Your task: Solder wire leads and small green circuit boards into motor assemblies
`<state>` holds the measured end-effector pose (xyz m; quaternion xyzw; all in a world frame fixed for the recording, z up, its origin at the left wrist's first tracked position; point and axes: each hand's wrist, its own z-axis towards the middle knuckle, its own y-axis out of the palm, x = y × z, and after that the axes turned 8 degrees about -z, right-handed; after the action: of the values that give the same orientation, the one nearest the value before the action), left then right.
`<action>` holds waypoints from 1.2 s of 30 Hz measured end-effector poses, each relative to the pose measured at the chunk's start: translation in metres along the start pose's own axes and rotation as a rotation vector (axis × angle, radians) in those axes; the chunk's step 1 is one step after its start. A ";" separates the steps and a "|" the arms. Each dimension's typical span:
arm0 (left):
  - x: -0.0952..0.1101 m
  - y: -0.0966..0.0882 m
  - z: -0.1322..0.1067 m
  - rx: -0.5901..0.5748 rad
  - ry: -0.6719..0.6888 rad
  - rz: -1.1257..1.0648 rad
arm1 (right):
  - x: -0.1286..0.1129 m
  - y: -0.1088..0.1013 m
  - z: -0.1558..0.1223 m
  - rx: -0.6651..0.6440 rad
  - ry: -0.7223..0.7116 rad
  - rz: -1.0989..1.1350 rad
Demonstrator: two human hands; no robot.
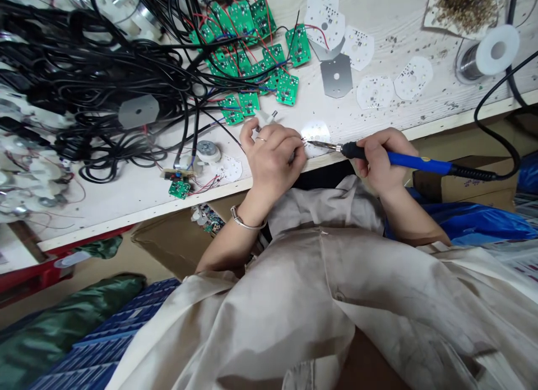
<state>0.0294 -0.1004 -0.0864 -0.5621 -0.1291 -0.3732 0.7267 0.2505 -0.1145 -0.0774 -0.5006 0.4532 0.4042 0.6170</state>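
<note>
My right hand (384, 160) is wrapped round a blue and black soldering iron (416, 162), its metal tip pointing left. The tip meets a white round LED board (316, 133) near the table's front edge; whether it touches is too small to tell. My left hand (275, 154) is closed, knuckles up, at the left side of that board. What its fingers grip is mostly hidden under them. A white plastic part with a metal end (269, 116) pokes out just beyond the left hand. Green circuit boards (249, 103) with wires lie behind it.
Black cables (168, 93) heap up on the left. More white LED boards (375, 93) and a grey metal plate (336, 76) lie behind the iron. A solder spool (473, 62) stands at the right, near the iron's black cord (479, 112). Left of my hand sits a small motor-like part (208, 151).
</note>
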 end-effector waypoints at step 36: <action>0.001 -0.004 0.002 -0.051 -0.017 0.019 | 0.000 -0.003 0.002 -0.038 -0.058 -0.087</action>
<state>0.0279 -0.0991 -0.0819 -0.5846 -0.1203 -0.3649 0.7146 0.2539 -0.1132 -0.0766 -0.5195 0.4054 0.3997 0.6372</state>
